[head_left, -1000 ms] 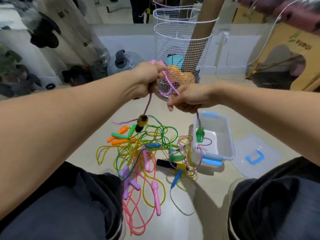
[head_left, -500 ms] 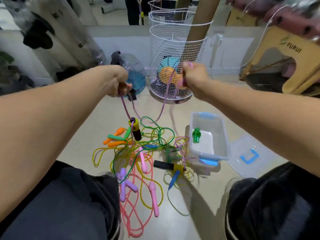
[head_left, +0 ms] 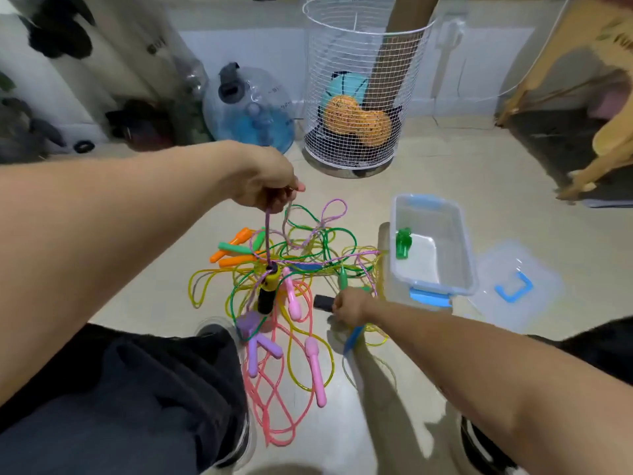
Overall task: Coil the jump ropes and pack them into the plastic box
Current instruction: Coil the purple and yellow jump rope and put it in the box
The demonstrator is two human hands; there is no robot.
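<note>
A tangle of coloured jump ropes [head_left: 301, 265] lies on the floor between my knees. My left hand [head_left: 270, 181] grips a purple braided rope [head_left: 267, 234] above the pile, and a black and yellow handle [head_left: 268, 289] dangles from it. My right hand [head_left: 349, 306] is down at the pile's right edge, fingers curled round the second black and yellow handle [head_left: 322, 302]. The clear plastic box [head_left: 462, 241] with blue latches stands to the right, with a green handle [head_left: 402, 243] inside.
The box's lid [head_left: 513, 286] with a blue handle lies right of the box. A white wire basket [head_left: 359, 87] stands behind the pile, a water jug [head_left: 250, 108] to its left. A wooden stool [head_left: 582, 80] is at far right. My shoes flank the ropes.
My right hand let go of the raised purple rope and dropped to the floor, onto the black and yellow handle. My left hand has come lower and nearer the pile, still holding the rope.
</note>
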